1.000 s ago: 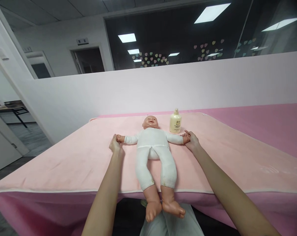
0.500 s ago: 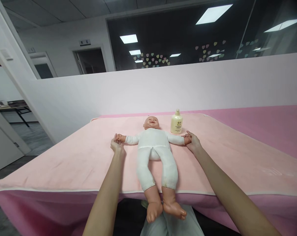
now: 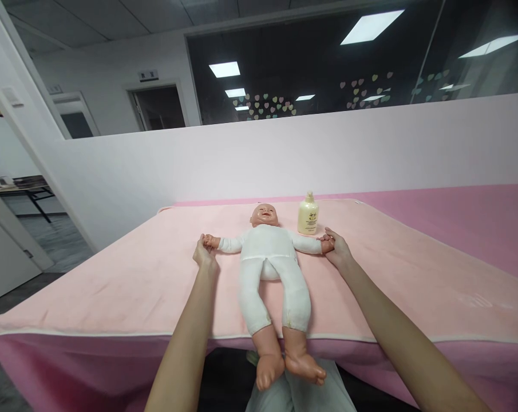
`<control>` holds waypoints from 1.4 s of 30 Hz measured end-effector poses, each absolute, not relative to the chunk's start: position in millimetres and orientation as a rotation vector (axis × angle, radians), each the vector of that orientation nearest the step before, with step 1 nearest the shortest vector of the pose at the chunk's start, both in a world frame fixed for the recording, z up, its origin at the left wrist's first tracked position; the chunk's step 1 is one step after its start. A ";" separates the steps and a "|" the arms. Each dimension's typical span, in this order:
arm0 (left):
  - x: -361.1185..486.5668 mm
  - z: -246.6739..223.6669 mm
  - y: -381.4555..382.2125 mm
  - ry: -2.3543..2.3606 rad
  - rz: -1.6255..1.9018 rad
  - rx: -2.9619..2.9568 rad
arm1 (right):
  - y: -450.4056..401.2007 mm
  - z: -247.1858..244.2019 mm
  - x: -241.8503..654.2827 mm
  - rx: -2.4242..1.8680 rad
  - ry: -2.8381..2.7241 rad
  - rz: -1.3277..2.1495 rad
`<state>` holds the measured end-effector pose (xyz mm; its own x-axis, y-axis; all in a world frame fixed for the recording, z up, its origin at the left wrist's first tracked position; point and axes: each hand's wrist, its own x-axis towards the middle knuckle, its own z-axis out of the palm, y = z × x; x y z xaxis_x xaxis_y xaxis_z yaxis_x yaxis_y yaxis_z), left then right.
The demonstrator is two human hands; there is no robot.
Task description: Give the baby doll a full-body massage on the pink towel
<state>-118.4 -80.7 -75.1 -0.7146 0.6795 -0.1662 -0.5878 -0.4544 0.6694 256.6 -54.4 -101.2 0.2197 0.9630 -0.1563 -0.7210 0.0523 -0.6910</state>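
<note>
A baby doll (image 3: 268,243) with a white cloth body lies face up, its arms stretched out sideways and its feet hanging past the table's front edge. My left hand (image 3: 204,253) is closed around the doll's hand on the left side. On the right, my right hand (image 3: 338,248) holds the doll's other hand between thumb and fingers. A pale yellow pump bottle (image 3: 308,216) stands upright just beyond the doll's arm, close to my right hand but apart from it.
A peach towel (image 3: 125,274) with a white edge lies under the doll. Beneath it is a pink cover (image 3: 469,212) that drapes down in front. A white wall (image 3: 259,157) with a window above closes off the back. At the left is a door (image 3: 10,252).
</note>
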 end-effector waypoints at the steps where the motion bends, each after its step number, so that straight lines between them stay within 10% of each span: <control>1: -118.7 -75.5 -80.3 0.934 2.180 0.166 | -55.1 -100.6 256.1 -0.752 -0.392 1.332; 42: -114.0 -74.6 -84.0 0.977 2.221 0.253 | -52.7 -104.2 256.1 -0.745 -0.486 1.311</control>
<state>-114.0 -84.0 -74.6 -0.7443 0.6615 -0.0921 -0.5150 -0.4806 0.7098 256.1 -52.7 -104.2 0.2103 0.9737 -0.0881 -0.6816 0.0815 -0.7272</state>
